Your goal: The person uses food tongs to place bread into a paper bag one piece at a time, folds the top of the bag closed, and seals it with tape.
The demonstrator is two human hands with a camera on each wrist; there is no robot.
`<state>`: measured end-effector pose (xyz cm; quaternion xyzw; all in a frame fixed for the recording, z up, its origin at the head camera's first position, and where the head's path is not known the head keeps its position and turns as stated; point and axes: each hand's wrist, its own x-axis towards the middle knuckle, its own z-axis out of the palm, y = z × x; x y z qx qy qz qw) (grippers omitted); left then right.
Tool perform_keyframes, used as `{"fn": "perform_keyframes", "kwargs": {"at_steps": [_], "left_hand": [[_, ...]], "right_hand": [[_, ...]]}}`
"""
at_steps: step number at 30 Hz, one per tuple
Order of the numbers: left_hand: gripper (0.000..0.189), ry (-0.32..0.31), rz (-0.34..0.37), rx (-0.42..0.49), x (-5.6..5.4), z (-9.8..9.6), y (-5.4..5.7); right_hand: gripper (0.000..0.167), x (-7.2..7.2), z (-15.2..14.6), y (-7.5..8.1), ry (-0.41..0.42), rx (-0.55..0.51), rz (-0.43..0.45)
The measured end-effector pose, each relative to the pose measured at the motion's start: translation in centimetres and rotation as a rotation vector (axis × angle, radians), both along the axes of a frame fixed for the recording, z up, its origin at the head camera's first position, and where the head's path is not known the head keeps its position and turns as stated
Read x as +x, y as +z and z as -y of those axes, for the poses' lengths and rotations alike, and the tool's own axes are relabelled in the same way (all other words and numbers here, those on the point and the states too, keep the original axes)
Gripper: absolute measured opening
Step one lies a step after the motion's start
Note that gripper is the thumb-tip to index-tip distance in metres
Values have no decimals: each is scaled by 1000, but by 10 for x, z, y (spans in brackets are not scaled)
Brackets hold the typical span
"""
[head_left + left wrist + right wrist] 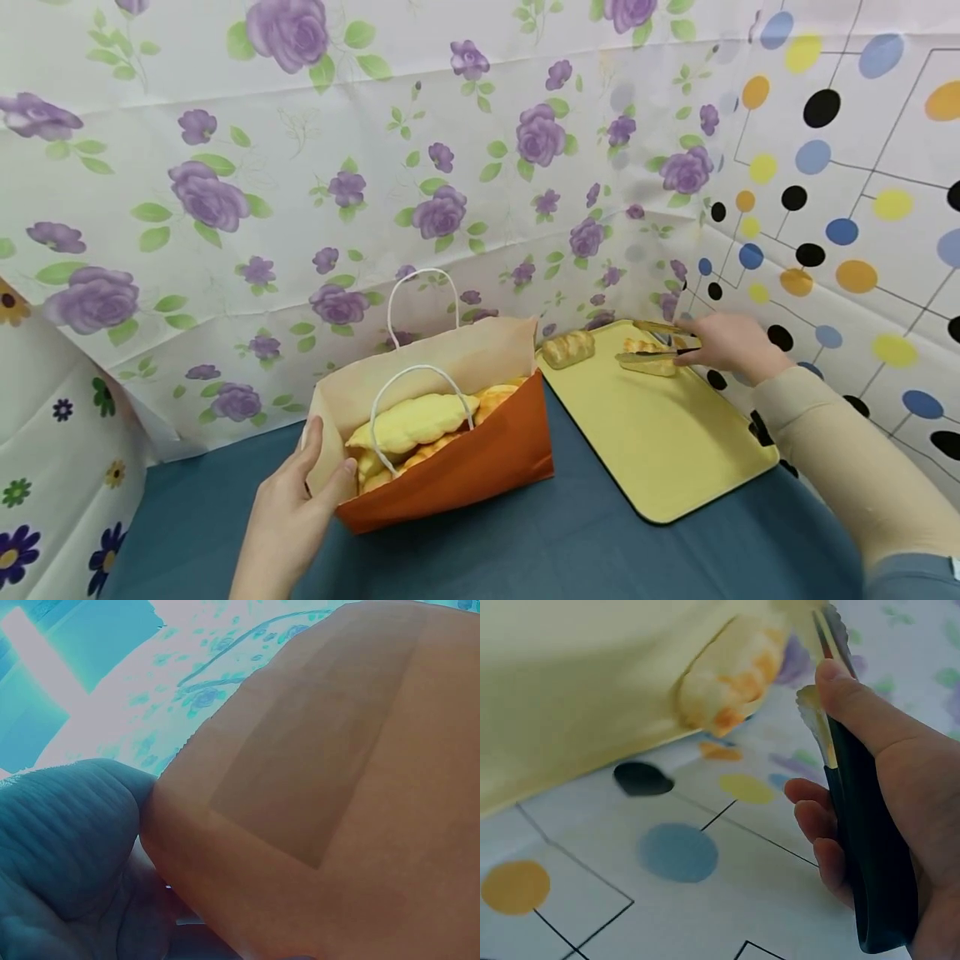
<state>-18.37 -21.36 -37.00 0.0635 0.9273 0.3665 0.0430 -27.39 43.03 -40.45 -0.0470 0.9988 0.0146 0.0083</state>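
Observation:
An orange paper bag [480, 467] with white cord handles stands open on the table, holding several bread pieces, a pale yellow loaf [412, 421] on top. My left hand [281, 517] grips the bag's left side edge between thumb and fingers; the left wrist view shows the bag's side [360, 795] close up. At the far end of a yellow tray [675, 433], my right hand [727, 343] holds black-handled metal tongs [643, 357]. Their spread arms lie on either side of a bread roll [656, 367]. In the right wrist view this roll [731, 679] appears beyond the tong tips.
Another browned bread roll [568, 349] lies at the tray's far left corner, near the bag. A dark clip-like piece [761, 429] sits on the tray's right edge. Flowered cloth [420, 167] hangs behind, and dotted cloth [847, 275] borders the right side. Blue cloth [210, 508] covers the table.

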Motion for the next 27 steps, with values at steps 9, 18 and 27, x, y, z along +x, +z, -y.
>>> {"fn": "perform_keyframes", "kwargs": {"at_steps": [9, 18, 27], "left_hand": [[85, -4, -17, 16, 0, -1, 1], [87, 0, 4, 9, 1, 1, 1], [87, 7, 2, 10, 1, 1, 1]], "right_hand": [[78, -11, 3, 6, -34, 88, 95], [72, -8, 9, 12, -32, 80, 155], [73, -7, 8, 13, -41, 63, 146]]}}
